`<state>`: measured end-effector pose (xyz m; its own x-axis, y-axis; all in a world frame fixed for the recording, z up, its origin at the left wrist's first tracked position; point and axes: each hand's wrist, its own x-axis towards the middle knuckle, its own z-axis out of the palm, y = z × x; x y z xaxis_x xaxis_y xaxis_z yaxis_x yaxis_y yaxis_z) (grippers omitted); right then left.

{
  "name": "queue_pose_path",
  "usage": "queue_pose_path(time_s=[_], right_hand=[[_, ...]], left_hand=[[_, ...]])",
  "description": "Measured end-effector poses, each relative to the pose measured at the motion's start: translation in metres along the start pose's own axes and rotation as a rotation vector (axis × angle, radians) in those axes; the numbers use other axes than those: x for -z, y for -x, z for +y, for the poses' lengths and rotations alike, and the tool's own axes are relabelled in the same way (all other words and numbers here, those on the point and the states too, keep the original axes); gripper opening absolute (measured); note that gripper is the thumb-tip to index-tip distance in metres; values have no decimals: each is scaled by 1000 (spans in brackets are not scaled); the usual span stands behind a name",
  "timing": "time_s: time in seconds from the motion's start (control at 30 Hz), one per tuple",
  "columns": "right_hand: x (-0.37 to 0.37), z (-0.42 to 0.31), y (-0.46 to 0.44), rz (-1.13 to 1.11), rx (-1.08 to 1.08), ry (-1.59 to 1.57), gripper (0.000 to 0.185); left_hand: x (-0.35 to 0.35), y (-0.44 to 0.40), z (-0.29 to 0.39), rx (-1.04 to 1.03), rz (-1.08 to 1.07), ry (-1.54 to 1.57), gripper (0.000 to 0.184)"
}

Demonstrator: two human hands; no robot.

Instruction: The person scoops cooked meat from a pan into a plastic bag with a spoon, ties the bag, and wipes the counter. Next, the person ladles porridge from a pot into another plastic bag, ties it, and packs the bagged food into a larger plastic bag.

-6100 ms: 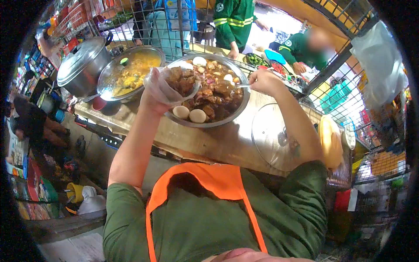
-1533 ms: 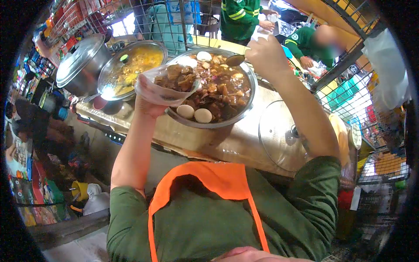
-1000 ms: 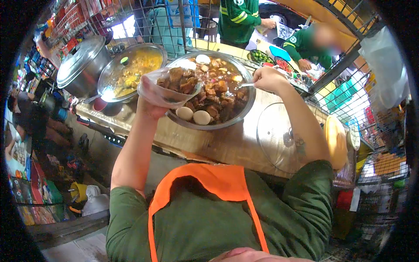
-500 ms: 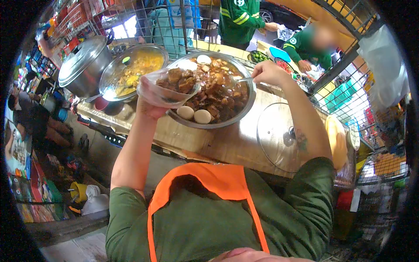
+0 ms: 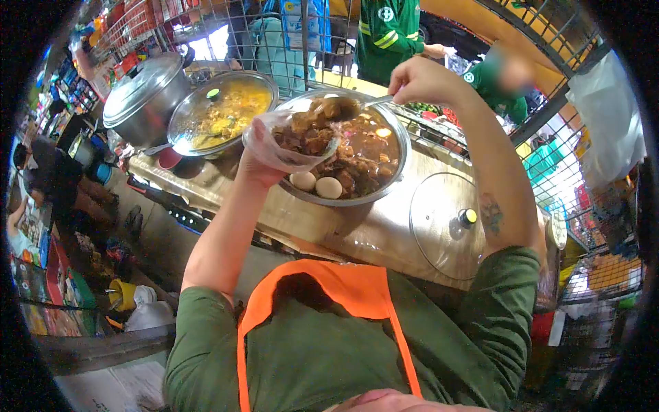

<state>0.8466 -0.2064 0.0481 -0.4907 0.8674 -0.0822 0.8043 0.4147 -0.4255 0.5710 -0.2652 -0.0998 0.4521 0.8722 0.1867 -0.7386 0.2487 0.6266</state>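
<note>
L hand is closed around a clear plastic bag w/ chunks of stewed meat in it; R hand pinches the spoon by its handle end. Spoon's now up above the stew, its load at the bag mouth, so this portion is at the bag, not down in the basin. Spoon's bowl end points to L hand; long axis runs roughly side to side between hands, dipping a bit twd L. Bag's mouth faces up, approx twd R hand; its long axis I can't tell. Basin sits under & between both hands, w/ 2 eggs just nearer the body than the bag. Glass lid lies on the counter, body side of R hand.
</note>
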Motion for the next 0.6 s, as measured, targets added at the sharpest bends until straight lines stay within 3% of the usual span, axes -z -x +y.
queue_pose_path(time_s=[0.07,0.13,0.2,0.37,0.47,0.6], right_hand=[[-6,-22,-1,-23,159,228,22],[-16,-42,-2,4,173,317,22],[-24,-65,6,254,130,575,21],[-23,-80,22,669,477,921,10],[-21,-81,36,610,288,938,10],[-39,-72,39,511,241,876,11]], left_hand=[[0,-3,-4,21,-33,27,85],[0,-4,-7,65,-97,80,82],[-1,-3,-10,93,-110,138,82],[17,-4,-14,102,-67,177,84],[25,-5,-14,54,-24,156,83],[21,-6,-13,63,-66,179,79]])
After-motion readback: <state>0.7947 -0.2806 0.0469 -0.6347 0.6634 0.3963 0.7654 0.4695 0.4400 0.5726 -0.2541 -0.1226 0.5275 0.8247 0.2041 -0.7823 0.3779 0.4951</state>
